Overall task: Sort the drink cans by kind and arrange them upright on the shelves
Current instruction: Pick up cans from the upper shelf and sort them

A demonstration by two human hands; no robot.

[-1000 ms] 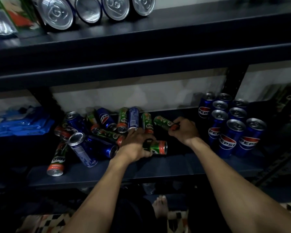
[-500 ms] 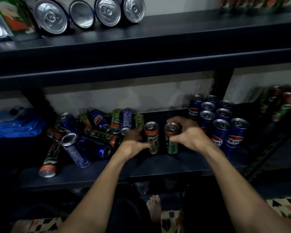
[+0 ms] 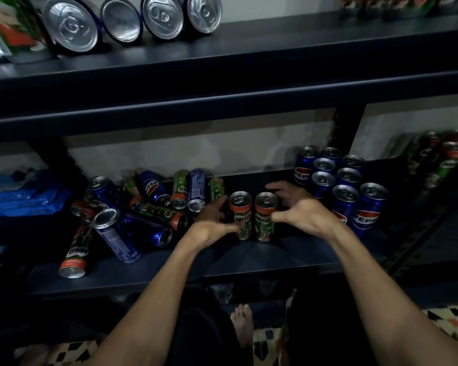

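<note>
Lower shelf (image 3: 249, 262), centre: two Milo cans upright, side by side and nearly touching, the left can (image 3: 240, 215) and the right can (image 3: 265, 216).

Left hand (image 3: 212, 223): relaxed and gripping nothing. Its fingers are spread just beside the left can, and its thumb tip lies against the can's side.

Right hand (image 3: 299, 210): relaxed and gripping nothing. Its fingers are fanned above and behind the right can, and its thumb lies just beside the can's wall.

Right of the hands: eight Pepsi cans (image 3: 349, 178) upright in a tight cluster, rims up, logos facing forward on the front ones.

Left of the hands: a pile (image 3: 148, 215) of unsorted cans, Milo and Pepsi mixed, lying on their sides or propped on one another. At least ten can be counted; overlap hides the exact number. One Milo can (image 3: 73, 254) lies apart at the front left, near the shelf edge.

Upper shelf (image 3: 302, 43): four cans (image 3: 163, 15) on their sides, ends toward the camera, beside one green pack (image 3: 8, 22).

Far right: further Milo cans (image 3: 447, 159), too blurred to count. Far left: blue packets (image 3: 19, 196). Below the shelf: one bare foot (image 3: 242, 320) on a patterned floor (image 3: 447, 320).
</note>
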